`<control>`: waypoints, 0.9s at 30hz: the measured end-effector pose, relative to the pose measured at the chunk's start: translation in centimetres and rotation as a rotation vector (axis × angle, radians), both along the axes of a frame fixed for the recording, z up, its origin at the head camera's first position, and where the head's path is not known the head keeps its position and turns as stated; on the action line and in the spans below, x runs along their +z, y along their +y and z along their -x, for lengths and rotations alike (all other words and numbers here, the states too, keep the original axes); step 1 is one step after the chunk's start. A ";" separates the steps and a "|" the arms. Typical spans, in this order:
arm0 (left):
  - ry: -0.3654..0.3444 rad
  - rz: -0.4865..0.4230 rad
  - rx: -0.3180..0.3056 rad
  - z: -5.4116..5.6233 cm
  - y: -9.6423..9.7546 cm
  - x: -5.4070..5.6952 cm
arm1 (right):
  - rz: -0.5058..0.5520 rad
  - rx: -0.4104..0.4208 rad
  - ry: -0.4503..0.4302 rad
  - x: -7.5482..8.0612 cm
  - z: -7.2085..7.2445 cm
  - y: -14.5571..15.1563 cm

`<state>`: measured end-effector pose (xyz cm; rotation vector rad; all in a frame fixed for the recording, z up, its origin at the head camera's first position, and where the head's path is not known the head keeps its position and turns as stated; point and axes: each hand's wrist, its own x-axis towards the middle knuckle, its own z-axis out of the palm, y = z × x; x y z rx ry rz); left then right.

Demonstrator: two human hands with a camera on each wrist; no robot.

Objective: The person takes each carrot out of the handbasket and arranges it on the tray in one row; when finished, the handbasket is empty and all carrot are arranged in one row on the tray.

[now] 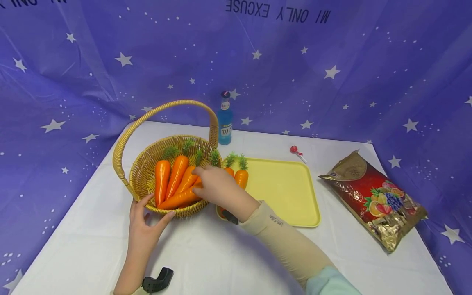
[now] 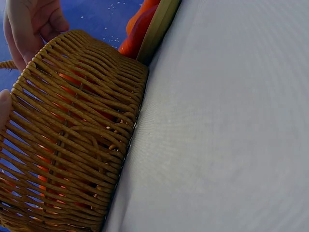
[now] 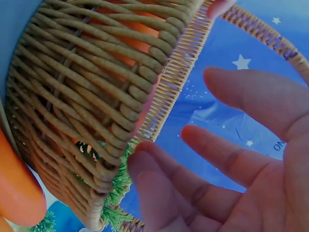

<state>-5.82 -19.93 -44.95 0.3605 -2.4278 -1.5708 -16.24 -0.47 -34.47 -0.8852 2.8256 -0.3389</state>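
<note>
A wicker basket with a tall arched handle stands left of centre, holding several orange carrots with green tops. My left hand holds the basket's near-left rim, fingers over the edge and thumb against it; in the left wrist view only a thumb tip shows. Over the basket's right side is my right hand. The right wrist view shows its fingers loosely bent and apart, with nothing between them. More carrots lie at the left end of a yellow tray, partly covered by my right arm.
Behind the basket stands a blue bottle. A red lollipop lies beyond the tray's far right corner. To the right rests a red and gold fruit-printed bag. A starry purple cloth hangs behind the white table.
</note>
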 end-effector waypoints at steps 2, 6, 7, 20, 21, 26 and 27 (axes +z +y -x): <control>-0.003 0.002 0.002 0.0 0.0 0.0 | -0.037 -0.004 0.009 -0.1 0.0 -0.3; -0.008 0.001 0.002 0.0 -0.1 0.0 | -0.111 -0.009 0.013 -0.4 0.1 -0.7; -0.010 0.000 0.002 0.0 -0.1 0.0 | -0.125 -0.007 0.012 -0.5 0.1 -0.8; 0.002 0.013 0.003 0.0 -0.1 -0.3 | -0.253 0.015 0.074 -1.5 0.4 -2.1; 0.002 0.013 0.003 0.0 -0.1 -0.3 | -0.253 0.011 0.077 -1.6 0.4 -2.2; -0.001 0.015 0.008 0.0 -0.1 -0.3 | -0.302 0.009 0.126 -1.9 0.3 -2.5; -0.001 0.015 0.008 0.0 -0.1 -0.3 | -0.308 0.002 0.132 -2.0 0.3 -2.5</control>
